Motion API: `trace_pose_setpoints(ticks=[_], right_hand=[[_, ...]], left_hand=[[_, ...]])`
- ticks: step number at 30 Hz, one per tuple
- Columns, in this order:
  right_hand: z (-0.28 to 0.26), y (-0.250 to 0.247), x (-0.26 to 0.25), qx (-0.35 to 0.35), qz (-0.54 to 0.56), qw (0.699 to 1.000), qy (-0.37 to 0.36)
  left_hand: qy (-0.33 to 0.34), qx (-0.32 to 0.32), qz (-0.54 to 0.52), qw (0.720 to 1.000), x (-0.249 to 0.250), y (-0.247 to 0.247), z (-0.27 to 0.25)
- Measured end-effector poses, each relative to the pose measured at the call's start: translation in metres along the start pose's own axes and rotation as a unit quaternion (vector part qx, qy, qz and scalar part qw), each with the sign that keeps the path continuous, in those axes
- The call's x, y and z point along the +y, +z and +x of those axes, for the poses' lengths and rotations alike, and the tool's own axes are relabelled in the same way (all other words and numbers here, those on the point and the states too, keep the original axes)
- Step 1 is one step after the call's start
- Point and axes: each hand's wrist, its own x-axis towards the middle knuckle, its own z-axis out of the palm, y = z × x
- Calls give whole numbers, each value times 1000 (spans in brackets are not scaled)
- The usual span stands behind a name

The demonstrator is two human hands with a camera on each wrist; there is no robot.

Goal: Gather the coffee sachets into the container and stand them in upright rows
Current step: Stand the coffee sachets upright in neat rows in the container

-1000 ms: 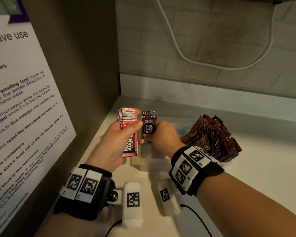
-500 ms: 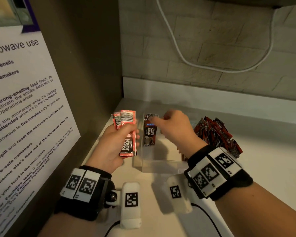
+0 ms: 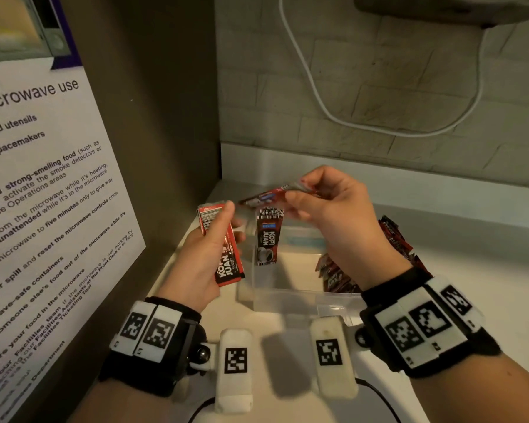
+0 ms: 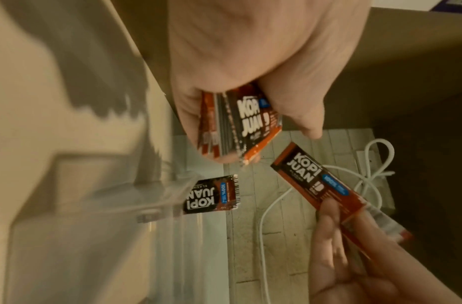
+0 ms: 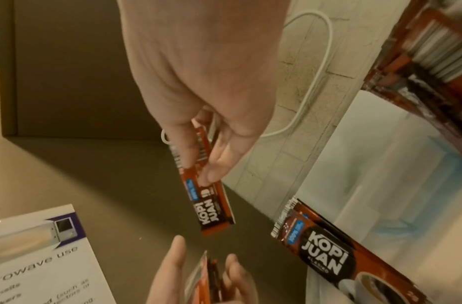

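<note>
Coffee sachets, red-black foil: left hand [image 3: 209,254] grips stack [image 3: 223,248]; right hand [image 3: 327,215] pinches single sachet [image 3: 268,195] above clear plastic container [image 3: 300,296], one sachet [image 3: 266,236] upright at its left wall. Filling step; next, lower it upright beside that one.

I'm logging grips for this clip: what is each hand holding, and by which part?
Left hand grips a stack of sachets around its middle. Right hand pinches a single sachet by one end.

White counter [image 3: 486,288]: clear plastic container [image 3: 300,296] near corner; loose sachet pile [image 3: 394,239] just right.
</note>
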Motion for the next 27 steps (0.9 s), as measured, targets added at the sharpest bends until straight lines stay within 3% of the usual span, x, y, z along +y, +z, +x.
trace_pose_setpoints(ticks=[6, 10, 13, 17, 22, 27], right_hand=[[-20, 5, 22, -86, -119, 986, -80], [-27, 4, 26, -123, -120, 984, -45], [-25, 3, 22, -76, -103, 992, 20], [-18, 7, 24, -34, -220, 974, 38], [-6, 4, 39, 19, -178, 976, 126], [4, -4, 68, 92, -186, 952, 224]], left_hand=[[-9, -52, -128, 990, 9, 3, 3], [13, -40, -135, 990, 10, 5, 2], [66, -22, -100, 993, 11, 5, -1], [108, -43, -37, 993, 13, 8, -1], [99, -48, -2, 994, 13, 7, 6], [56, -36, 18, 998, 1, -6, 12]])
